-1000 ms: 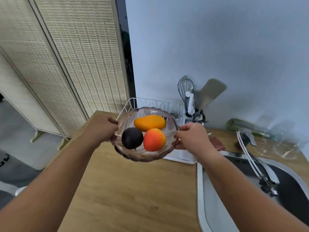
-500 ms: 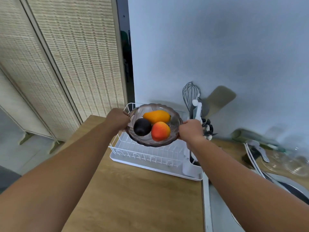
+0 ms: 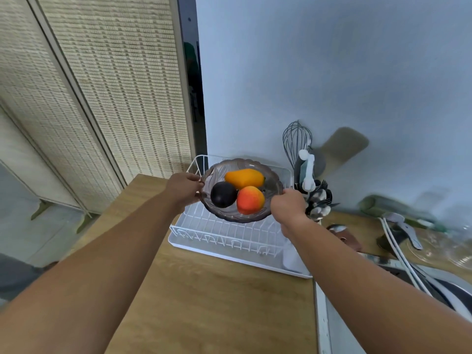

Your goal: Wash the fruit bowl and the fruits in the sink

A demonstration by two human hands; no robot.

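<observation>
A wooden counter point(image 3: 204, 297) fills the lower middle of the frame, with a pale wall above it and a woven screen at the upper left. At the lower right edge a strip of the sink point(image 3: 332, 323) shows, its faucet point(image 3: 406, 233) just above it at the right. A white dish rack point(image 3: 229, 236) sits on the counter at centre, a utensil holder point(image 3: 316, 198) with a whisk just right of it.

Over the rack the person holds the fruit bowl point(image 3: 241, 215), a clear scalloped dish, with both arms reaching forward. The left hand point(image 3: 182, 187) is closed on the bowl's left rim and the right hand point(image 3: 288, 204) is closed on its right rim. Whether the bowl rests on the rack wires or hangs just above them cannot be told. Inside lie three fruits touching one another: an orange mango-like fruit point(image 3: 244, 178) at the back, a red-orange peach-like fruit point(image 3: 249, 200) at front right, and a dark plum-like fruit point(image 3: 222, 194) at front left.

The step in hand looks like carrying the loaded bowl, and the sink lies well apart, toward the lower right. To do it well, both grips should stay opposite each other on the rim and the bowl kept level, since the round fruits would roll toward any low side. The path to the sink should pass clear of the utensil holder and the faucet.
</observation>
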